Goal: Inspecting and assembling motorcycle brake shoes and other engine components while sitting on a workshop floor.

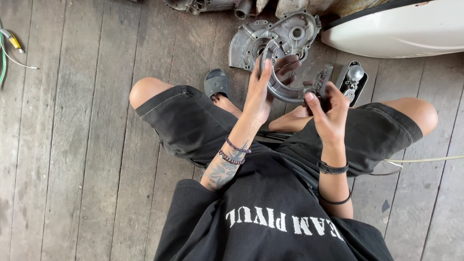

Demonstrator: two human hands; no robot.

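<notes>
Head view is looking straight down on a person sitting on a floor of worn grey planks [82, 145], knees spread, in black shorts and a black shirt. Their left hand [261, 94] is gripping a curved grey metal part [278, 89], a ring-like casting, with the fingers wrapping over its upper edge and the thumb side lying against its left rim; the part is being held up above the lap, between the two knees. Their right hand [328, 113] is closing around a small wire brush [321, 82], whose bristled head is touching the right end of the curved part. Both wrists are wearing dark bands. Beyond the hands, a larger grey engine casing [295, 31] is lying flat on the planks, near a white rounded body panel [396, 29] at the upper right. Just beside the right hand, a small black tray [340, 79] is holding a shiny round metal piece [356, 72]. A dark sandal [216, 82] is sitting by the left foot. At the far left edge, green, white and yellow wires [9, 46] are trailing across the floor.
</notes>
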